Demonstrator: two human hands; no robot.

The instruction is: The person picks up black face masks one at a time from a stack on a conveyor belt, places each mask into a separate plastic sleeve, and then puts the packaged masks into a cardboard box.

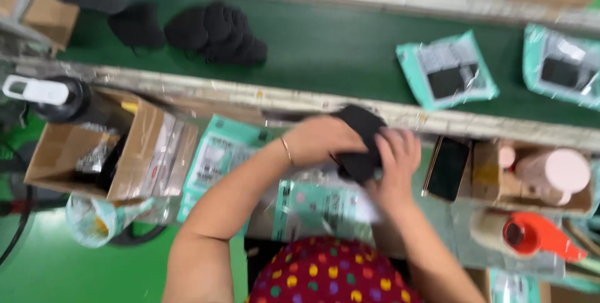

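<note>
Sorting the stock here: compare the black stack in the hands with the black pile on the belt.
The held black stack is small, gripped by the left hand and right hand. The belt pile is larger, fanned out and untouched. Both look like black fabric pieces.

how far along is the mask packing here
Done: two sealed teal packets lie on the green belt. In hand: both hands, left and right, grip black masks. Left: a pile of loose black masks waits on the belt.
</note>
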